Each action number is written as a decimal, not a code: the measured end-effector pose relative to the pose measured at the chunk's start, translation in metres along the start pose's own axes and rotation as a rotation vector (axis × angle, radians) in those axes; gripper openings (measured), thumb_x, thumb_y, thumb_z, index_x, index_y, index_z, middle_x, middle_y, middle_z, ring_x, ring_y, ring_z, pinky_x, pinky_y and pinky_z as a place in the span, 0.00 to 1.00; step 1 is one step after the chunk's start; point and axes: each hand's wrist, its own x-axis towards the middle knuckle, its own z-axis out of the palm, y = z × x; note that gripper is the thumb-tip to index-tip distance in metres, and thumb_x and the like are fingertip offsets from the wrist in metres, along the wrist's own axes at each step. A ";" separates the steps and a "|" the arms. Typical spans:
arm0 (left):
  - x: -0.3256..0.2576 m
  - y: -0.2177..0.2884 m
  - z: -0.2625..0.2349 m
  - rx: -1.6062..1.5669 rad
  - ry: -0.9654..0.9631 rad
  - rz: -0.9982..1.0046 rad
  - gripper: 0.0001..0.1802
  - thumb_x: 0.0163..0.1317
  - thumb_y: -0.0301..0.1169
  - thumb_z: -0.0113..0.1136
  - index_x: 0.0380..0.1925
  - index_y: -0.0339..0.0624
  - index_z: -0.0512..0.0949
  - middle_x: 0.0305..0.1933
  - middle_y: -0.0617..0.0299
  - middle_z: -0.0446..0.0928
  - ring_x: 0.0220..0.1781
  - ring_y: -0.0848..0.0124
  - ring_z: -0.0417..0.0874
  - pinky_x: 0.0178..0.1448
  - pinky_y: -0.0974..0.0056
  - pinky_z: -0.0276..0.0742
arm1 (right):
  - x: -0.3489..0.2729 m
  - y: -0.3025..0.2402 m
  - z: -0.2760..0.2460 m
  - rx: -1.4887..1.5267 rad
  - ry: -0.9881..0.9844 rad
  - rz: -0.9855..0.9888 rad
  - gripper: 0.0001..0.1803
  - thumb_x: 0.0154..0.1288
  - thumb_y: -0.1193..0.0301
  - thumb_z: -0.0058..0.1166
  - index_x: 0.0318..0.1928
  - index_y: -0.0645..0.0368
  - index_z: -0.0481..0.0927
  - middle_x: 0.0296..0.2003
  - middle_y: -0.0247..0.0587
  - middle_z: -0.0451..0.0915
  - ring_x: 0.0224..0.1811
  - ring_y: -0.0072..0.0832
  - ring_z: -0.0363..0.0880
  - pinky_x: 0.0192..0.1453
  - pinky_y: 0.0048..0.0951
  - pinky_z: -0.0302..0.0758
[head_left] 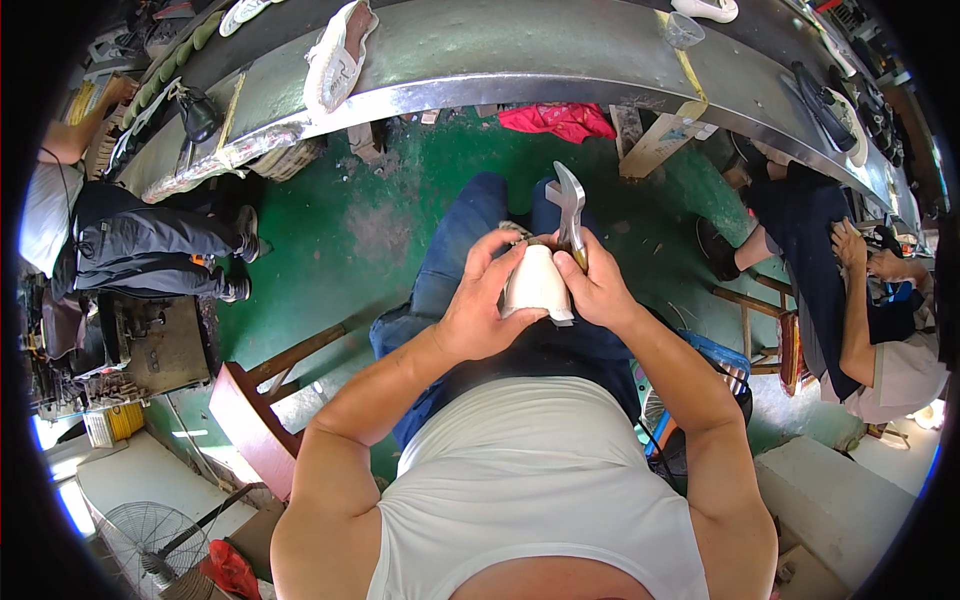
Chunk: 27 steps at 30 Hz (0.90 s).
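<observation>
Above my lap, my left hand (487,297) grips the left side of a white shoe part (537,281), thumb at its lower edge and fingers over its top. It looks like a rounded shoe upper; its far end is hidden by my hands. My right hand (594,283) is closed round the handle of a metal hammer (570,192), whose curved head points up and away from me. The same hand's fingers rest against the right side of the shoe part. A small grey edge shows under the shoe part's lower right corner.
A metal conveyor bench (480,62) curves across the far side, bearing a white shoe (340,58) and a clear cup (684,31). Red cloth (558,122) lies beneath it. Co-workers sit left (150,240) and right (815,270). A wooden stool (253,420) and fan (150,550) stand at lower left.
</observation>
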 end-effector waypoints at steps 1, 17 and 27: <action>-0.004 0.000 0.004 0.082 0.012 -0.084 0.46 0.50 0.29 0.76 0.68 0.35 0.61 0.66 0.40 0.65 0.67 0.45 0.69 0.69 0.48 0.69 | 0.000 0.007 0.005 0.027 0.012 0.025 0.17 0.76 0.66 0.48 0.56 0.65 0.71 0.47 0.47 0.83 0.49 0.31 0.82 0.55 0.33 0.76; -0.028 0.001 0.025 0.323 0.160 -0.314 0.45 0.48 0.36 0.78 0.62 0.35 0.62 0.58 0.41 0.69 0.56 0.43 0.76 0.58 0.50 0.76 | 0.033 0.016 0.023 -0.005 -0.124 0.064 0.13 0.75 0.65 0.48 0.51 0.62 0.72 0.42 0.46 0.83 0.44 0.32 0.82 0.50 0.35 0.77; -0.001 -0.044 0.027 -0.127 0.072 -0.693 0.44 0.58 0.36 0.72 0.71 0.42 0.61 0.59 0.46 0.78 0.64 0.56 0.78 0.66 0.56 0.73 | 0.010 0.037 -0.012 -0.156 0.091 0.301 0.32 0.76 0.44 0.43 0.49 0.67 0.73 0.34 0.51 0.81 0.37 0.39 0.84 0.41 0.37 0.79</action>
